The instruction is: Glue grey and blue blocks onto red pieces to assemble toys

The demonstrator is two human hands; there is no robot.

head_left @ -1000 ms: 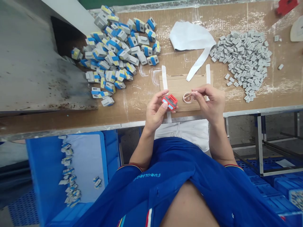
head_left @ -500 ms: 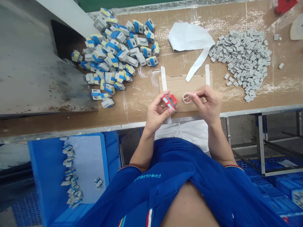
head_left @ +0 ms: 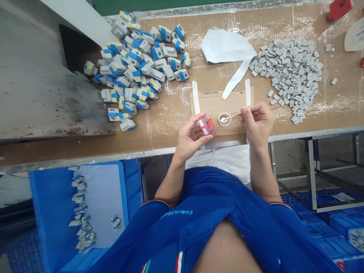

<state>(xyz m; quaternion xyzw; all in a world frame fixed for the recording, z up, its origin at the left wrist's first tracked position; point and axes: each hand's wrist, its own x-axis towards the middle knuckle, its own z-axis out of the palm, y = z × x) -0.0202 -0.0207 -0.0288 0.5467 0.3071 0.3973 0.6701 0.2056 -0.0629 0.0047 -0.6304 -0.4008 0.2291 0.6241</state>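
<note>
My left hand (head_left: pixel 188 138) is closed around a small red toy vehicle (head_left: pixel 205 126), with pale blue window shapes and a grey band. Pinched between the fingertips of my right hand (head_left: pixel 259 125) is a thin pale stick (head_left: pixel 236 114). Its far end reaches into a small round clear dish (head_left: pixel 219 121), where some whitish stuff shows. The dish stands on a cardboard sheet (head_left: pixel 210 102), just right of the toy, and two white strips lie over the sheet's sides.
Many grey, blue and yellow toy parts (head_left: pixel 136 64) are heaped at left beside a metal housing (head_left: pixel 31 83). Small grey pieces (head_left: pixel 292 72) are piled at right. A white cut sheet (head_left: pixel 224 45) lies at the back. Below left is a blue crate (head_left: pixel 123 189) holding similar parts.
My right hand has drawn back to the right, so more of the stick and the dish show. The red toy has turned slightly in my left hand.
</note>
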